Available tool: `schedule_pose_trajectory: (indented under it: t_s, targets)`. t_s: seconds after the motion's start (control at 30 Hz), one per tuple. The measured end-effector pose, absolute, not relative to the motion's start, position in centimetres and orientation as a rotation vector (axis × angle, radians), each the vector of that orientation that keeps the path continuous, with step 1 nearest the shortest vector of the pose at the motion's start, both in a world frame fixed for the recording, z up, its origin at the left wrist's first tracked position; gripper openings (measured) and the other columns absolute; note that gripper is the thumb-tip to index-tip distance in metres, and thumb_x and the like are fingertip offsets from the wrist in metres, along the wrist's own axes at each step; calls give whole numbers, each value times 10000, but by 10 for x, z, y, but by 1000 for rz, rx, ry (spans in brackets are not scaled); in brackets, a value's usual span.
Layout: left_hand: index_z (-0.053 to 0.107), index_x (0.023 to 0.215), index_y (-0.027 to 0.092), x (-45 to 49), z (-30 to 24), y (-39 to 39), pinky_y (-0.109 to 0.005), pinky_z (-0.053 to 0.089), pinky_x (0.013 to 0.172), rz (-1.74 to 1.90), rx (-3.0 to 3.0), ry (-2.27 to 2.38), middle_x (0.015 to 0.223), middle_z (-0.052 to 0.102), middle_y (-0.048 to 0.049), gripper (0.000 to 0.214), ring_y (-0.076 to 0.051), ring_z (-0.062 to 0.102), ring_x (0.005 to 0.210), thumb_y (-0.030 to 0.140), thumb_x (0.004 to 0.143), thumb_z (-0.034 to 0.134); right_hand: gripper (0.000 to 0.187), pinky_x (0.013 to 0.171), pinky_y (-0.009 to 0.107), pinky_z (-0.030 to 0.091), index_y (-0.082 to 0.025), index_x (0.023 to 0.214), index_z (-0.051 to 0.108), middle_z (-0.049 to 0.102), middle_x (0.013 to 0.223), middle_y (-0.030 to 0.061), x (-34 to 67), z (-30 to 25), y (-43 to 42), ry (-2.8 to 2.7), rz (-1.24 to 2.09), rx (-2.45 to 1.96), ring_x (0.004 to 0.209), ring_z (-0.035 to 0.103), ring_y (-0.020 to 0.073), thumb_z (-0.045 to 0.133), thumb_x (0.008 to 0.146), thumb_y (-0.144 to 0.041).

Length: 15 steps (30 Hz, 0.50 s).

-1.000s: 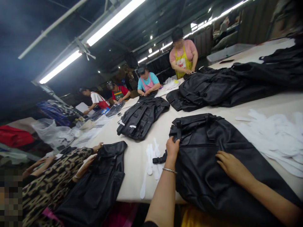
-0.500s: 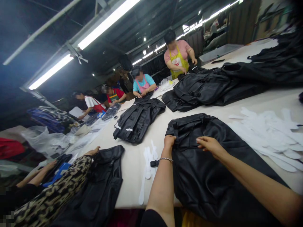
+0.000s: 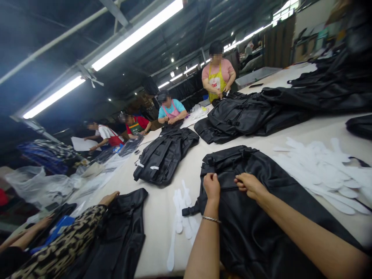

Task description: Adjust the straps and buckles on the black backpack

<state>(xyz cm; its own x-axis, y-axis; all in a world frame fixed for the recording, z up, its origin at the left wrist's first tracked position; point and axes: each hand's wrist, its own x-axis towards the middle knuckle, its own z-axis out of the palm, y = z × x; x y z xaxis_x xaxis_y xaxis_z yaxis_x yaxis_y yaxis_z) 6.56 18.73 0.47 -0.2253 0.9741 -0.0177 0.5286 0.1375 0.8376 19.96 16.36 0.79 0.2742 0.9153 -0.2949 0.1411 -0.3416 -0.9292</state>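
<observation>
A black backpack (image 3: 247,224) lies on the table in front of me, its top end away from me. Over its upper part, my left hand (image 3: 211,186) is closed with the fingertips curled in; what it pinches, if anything, is hidden. A little to the right, my right hand (image 3: 249,183) has thumb and fingers pressed together above the bag's front, and anything between them is too small to name. A black strap end with a buckle (image 3: 190,210) sticks out left of the bag, beside white tongue-shaped pieces (image 3: 171,248).
To my left, a co-worker's patterned sleeve (image 3: 78,232) reaches over another black bag (image 3: 122,228). More black backpacks (image 3: 165,155) lie ahead on the pale table (image 3: 158,209). White pieces (image 3: 328,170) are heaped at right. Several co-workers, one in a yellow apron (image 3: 217,79), stand along the far side.
My left hand has come off the bag's upper left edge and curled its fingers closed. My right hand's fingers have drawn together. The view has shifted slightly.
</observation>
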Motion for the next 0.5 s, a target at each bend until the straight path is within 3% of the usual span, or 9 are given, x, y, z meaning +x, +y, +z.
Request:
schedule_pose_trajectory:
  t_s: [0.07,0.2,0.33,0.5]
  targets:
    - [547,872,120,86,7,181,-304,430,753,930,1136,1539,841,582,-108,363,-162,561,786,428,782,378,149,406,190,319,-152,760,494,578,620,22,216,21,141,-1157,944,-1758,420,466,78,372,752,-238]
    - [554,834,80,124,6,168,-319,461,666,681,631,996,753,581,-114,532,-165,575,699,565,744,352,204,515,215,339,-164,831,543,605,787,61,227,34,95,-1710,179,-1920,640,556,135,361,786,-242]
    - [554,718,71,145,-6,153,-297,455,628,685,464,1054,657,581,-88,283,-156,573,643,339,762,472,245,512,223,334,-141,884,544,610,810,82,218,12,66,-2025,-130,-2000,655,578,153,311,811,-164]
    - [509,654,69,161,-17,144,-317,458,598,761,300,1111,597,558,-86,267,-152,565,583,240,809,374,271,444,234,330,-119,947,520,624,731,96,221,-3,56,-2133,-129,-2132,573,596,186,282,825,-161]
